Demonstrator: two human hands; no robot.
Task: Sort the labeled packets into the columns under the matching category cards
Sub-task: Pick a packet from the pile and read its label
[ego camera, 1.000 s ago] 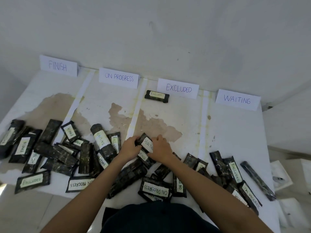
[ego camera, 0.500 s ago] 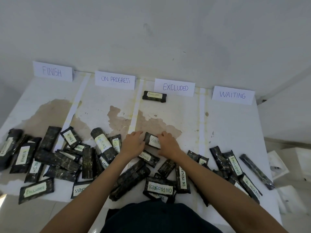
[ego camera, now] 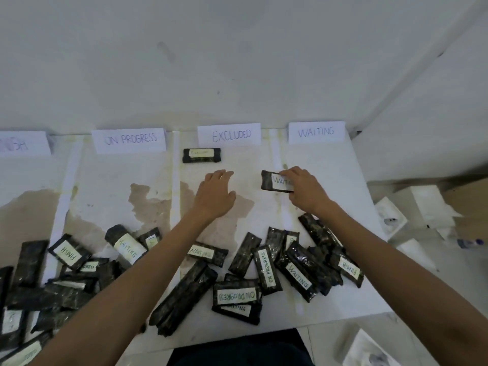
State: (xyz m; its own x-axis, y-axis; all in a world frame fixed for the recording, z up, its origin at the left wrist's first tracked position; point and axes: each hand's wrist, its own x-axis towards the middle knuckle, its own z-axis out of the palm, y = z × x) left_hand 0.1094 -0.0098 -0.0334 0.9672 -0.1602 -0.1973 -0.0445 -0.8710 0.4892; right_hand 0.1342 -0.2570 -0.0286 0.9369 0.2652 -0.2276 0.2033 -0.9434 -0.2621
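My right hand (ego camera: 303,190) grips a dark packet labeled WAITING (ego camera: 274,180), held over the line between the EXCLUDED and WAITING columns. My left hand (ego camera: 215,192) hovers flat and empty over the EXCLUDED column. Four white cards stand at the back: FINISH (ego camera: 21,143), ON PROGRESS (ego camera: 129,140), EXCLUDED (ego camera: 229,134) and WAITING (ego camera: 316,132). One packet labeled EXCLUDED (ego camera: 202,155) lies under its card. Several unsorted dark packets (ego camera: 266,270) lie heaped along the table's near edge.
The white table (ego camera: 330,165) is stained brown and split by pale strips into columns. A wall stands right behind the cards. White boxes and clutter (ego camera: 417,210) sit on the floor to the right of the table.
My right hand has lifted the WAITING packet out of the pile and carried it forward and right. My left hand has let go of it and moved forward. The view has shifted right.
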